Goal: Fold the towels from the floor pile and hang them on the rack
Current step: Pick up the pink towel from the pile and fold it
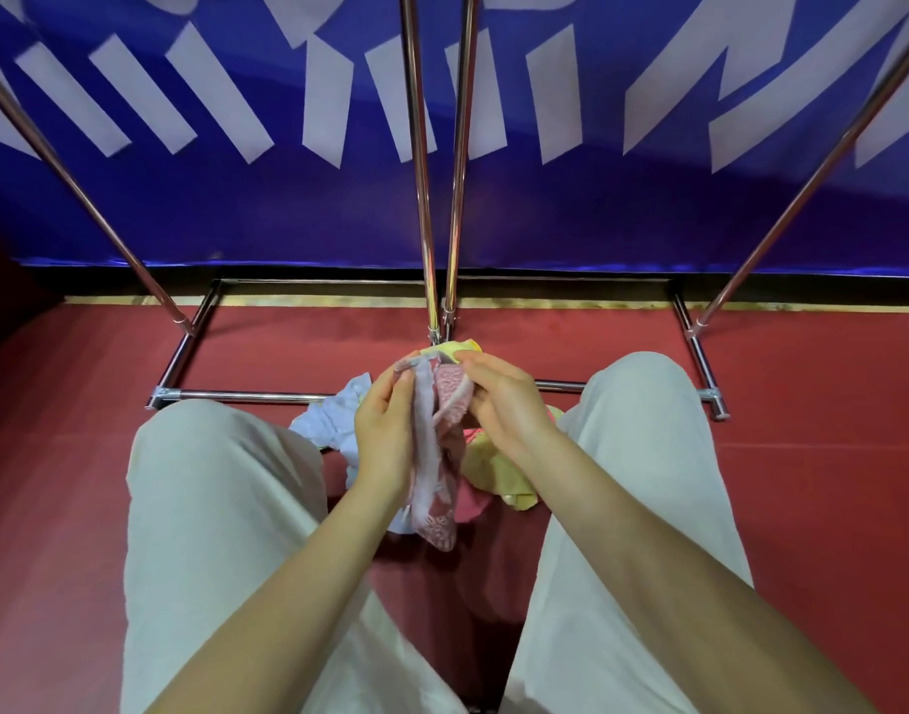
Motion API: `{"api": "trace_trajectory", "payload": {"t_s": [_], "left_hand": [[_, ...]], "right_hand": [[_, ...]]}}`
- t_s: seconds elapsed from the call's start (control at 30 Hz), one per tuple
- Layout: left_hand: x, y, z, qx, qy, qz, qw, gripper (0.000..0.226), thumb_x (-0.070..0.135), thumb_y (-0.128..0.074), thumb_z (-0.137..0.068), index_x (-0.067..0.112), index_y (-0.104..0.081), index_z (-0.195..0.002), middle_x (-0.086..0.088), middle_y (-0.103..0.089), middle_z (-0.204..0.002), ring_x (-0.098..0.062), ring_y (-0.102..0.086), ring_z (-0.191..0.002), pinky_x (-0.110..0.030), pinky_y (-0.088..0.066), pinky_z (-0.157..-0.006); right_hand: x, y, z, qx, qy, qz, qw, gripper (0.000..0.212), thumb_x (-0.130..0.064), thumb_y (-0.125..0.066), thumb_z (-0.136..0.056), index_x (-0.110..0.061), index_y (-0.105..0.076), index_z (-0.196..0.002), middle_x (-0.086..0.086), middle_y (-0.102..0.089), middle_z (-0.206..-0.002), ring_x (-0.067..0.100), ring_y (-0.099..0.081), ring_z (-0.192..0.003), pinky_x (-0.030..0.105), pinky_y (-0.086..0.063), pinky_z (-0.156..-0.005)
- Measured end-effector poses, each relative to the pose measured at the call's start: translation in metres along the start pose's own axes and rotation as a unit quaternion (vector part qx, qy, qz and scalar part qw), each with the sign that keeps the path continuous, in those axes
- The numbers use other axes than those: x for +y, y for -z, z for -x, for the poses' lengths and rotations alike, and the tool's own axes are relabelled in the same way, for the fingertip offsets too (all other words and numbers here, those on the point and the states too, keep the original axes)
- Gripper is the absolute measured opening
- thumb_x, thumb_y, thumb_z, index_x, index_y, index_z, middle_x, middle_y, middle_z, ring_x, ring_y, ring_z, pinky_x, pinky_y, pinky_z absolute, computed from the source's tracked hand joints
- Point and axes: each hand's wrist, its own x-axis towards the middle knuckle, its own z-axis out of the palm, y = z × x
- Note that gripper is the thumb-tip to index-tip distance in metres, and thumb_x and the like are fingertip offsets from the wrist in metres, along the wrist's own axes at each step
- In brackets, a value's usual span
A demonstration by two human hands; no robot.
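— Pink terry, limp and light: the pink towel point(442, 440) hangs between both hands above the floor pile point(339, 420).

— Grip?

— Left hand point(385, 430) and right hand point(503, 404) fingers pinch its top edge; corners look likeliest for folding.

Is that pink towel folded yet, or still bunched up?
Bunched, not folded: the pink towel hangs crumpled between the left hand and right hand, which grip its top edge.

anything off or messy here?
Nothing damaged. The pink towel hangs crumpled, not yet folded, held by the left hand and right hand. Blue towel and yellow towel lie bunched on the floor; the visible rack bars carry none.
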Motion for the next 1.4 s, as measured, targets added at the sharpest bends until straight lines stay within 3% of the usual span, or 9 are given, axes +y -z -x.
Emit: {"api": "trace_trajectory", "payload": {"t_s": [0.23,0.5,0.73,0.83,0.9,1.0,1.13,1.3,1.4], "left_hand": [[0.0,0.013,-0.01,-0.023,0.045,0.102,0.994,0.028,0.012,-0.036,-0.104,0.011,-0.063,-0.107,-0.003,-0.069,-0.094,-0.01,-0.065,-0.082,-0.021,-0.052,-0.073],[-0.002,0.028,-0.013,-0.054,0.108,0.145,0.982,0.04,0.019,-0.034,-0.104,-0.007,-0.048,-0.131,-0.028,-0.056,-0.125,-0.032,-0.055,-0.112,-0.047,-0.04,-0.106],[-0.002,0.023,-0.007,-0.061,0.122,0.135,0.981,0.034,0.017,-0.036,-0.104,-0.004,-0.055,-0.122,-0.023,-0.061,-0.117,-0.031,-0.058,-0.108,-0.043,-0.047,-0.099],[-0.002,0.02,-0.004,-0.06,0.119,0.133,0.982,0.031,0.015,-0.036,-0.103,-0.003,-0.057,-0.118,-0.022,-0.063,-0.111,-0.029,-0.061,-0.103,-0.035,-0.052,-0.09],[-0.002,0.017,-0.003,-0.058,0.114,0.126,0.984,0.031,0.014,-0.038,-0.103,-0.004,-0.055,-0.122,-0.02,-0.062,-0.11,-0.027,-0.06,-0.101,-0.031,-0.053,-0.086],[-0.003,0.013,-0.003,-0.058,0.107,0.123,0.985,0.025,0.013,-0.038,-0.103,0.006,-0.061,-0.109,-0.012,-0.066,-0.102,-0.019,-0.064,-0.093,-0.027,-0.054,-0.082],[-0.005,0.007,-0.001,-0.054,0.113,0.114,0.986,0.025,0.013,-0.038,-0.103,0.01,-0.062,-0.11,-0.013,-0.066,-0.108,-0.02,-0.063,-0.099,-0.033,-0.049,-0.093],[-0.009,0.0,0.004,-0.058,0.121,0.131,0.982,0.041,0.022,-0.043,-0.1,-0.006,-0.05,-0.129,-0.025,-0.058,-0.127,-0.031,-0.056,-0.12,-0.045,-0.04,-0.108],[-0.012,-0.002,0.008,-0.054,0.122,0.124,0.983,0.033,0.018,-0.037,-0.103,-0.004,-0.057,-0.116,-0.013,-0.065,-0.106,-0.019,-0.063,-0.099,-0.028,-0.053,-0.088]], "right_hand": [[0.008,-0.009,0.005,-0.064,0.076,0.147,0.984,0.029,0.004,-0.054,-0.09,-0.013,-0.068,-0.108,0.008,-0.068,-0.097,0.015,-0.063,-0.092,0.028,-0.05,-0.093],[0.01,-0.017,0.015,-0.102,0.178,0.315,0.927,0.024,0.003,-0.065,-0.085,-0.012,-0.07,-0.103,-0.009,-0.068,-0.089,-0.01,-0.064,-0.079,0.008,-0.047,-0.076],[0.015,-0.009,0.007,-0.086,0.281,0.443,0.847,0.003,-0.011,-0.07,-0.084,-0.012,-0.068,-0.082,-0.007,-0.054,-0.083,0.008,-0.052,-0.072,0.016,-0.042,-0.069],[0.011,-0.006,0.006,-0.057,0.353,0.46,0.813,0.006,-0.011,-0.067,-0.084,-0.009,-0.064,-0.079,-0.004,-0.053,-0.09,0.009,-0.052,-0.088,0.017,-0.039,-0.082],[0.006,-0.003,0.009,-0.056,0.339,0.434,0.833,0.007,-0.01,-0.062,-0.088,-0.011,-0.06,-0.081,-0.005,-0.058,-0.09,0.008,-0.055,-0.093,0.017,-0.04,-0.085],[0.001,0.002,0.015,-0.051,0.258,0.413,0.872,0.015,-0.014,-0.055,-0.094,-0.021,-0.051,-0.081,-0.012,-0.052,-0.069,0.002,-0.05,-0.066,0.016,-0.039,-0.064],[0.003,0.005,0.019,-0.041,0.218,0.358,0.907,0.011,-0.01,-0.053,-0.095,-0.005,-0.05,-0.085,-0.012,-0.043,-0.054,0.003,-0.034,-0.048,0.014,-0.029,-0.051],[0.005,0.001,0.018,-0.009,0.135,0.28,0.95,0.01,-0.013,-0.054,-0.094,-0.013,-0.054,-0.084,-0.007,-0.052,-0.073,0.005,-0.047,-0.068,0.021,-0.037,-0.066],[0.007,-0.002,0.015,0.015,0.118,0.236,0.965,0.014,-0.011,-0.051,-0.095,-0.019,-0.054,-0.084,-0.012,-0.058,-0.078,0.007,-0.051,-0.077,0.028,-0.039,-0.077]]}}
